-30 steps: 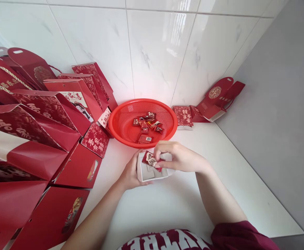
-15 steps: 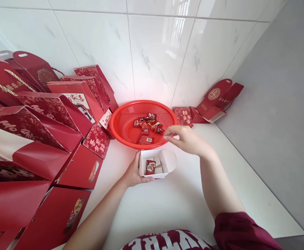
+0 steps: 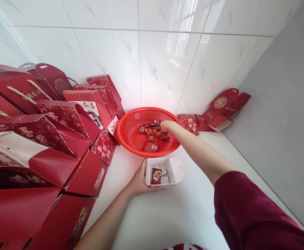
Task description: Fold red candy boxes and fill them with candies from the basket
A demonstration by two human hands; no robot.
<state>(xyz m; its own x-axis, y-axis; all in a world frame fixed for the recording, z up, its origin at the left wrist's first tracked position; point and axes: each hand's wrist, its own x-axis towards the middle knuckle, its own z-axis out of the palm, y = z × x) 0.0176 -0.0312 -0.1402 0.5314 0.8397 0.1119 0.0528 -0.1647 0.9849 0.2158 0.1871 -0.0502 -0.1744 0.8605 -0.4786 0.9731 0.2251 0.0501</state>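
My left hand (image 3: 140,180) is wrapped round the left side of a small white open box (image 3: 171,173), its flap folded out to the right. Inside the box lies a red packet (image 3: 156,176) with pale lettering, beside white inner folds. Beyond the box stands a red plastic basket (image 3: 127,142) with mesh walls. Several red wrapped candies (image 3: 150,133) and a flat red packet with a barcode (image 3: 151,147) lie in it. My right hand (image 3: 167,126) reaches in over the basket's right rim, down at the candies; its fingertips are hidden.
Many red gift boxes (image 3: 60,121) and bags crowd the left side. At the back right, a red patterned box (image 3: 188,124) and a red gift box with a round gold emblem (image 3: 219,109) stand against the tiled wall (image 3: 115,62). A grey panel (image 3: 279,121) bounds the right.
My right hand has moved from beside the basket's right rim down into it, among the candies. My left hand still holds the box. The whole view has shifted slightly.
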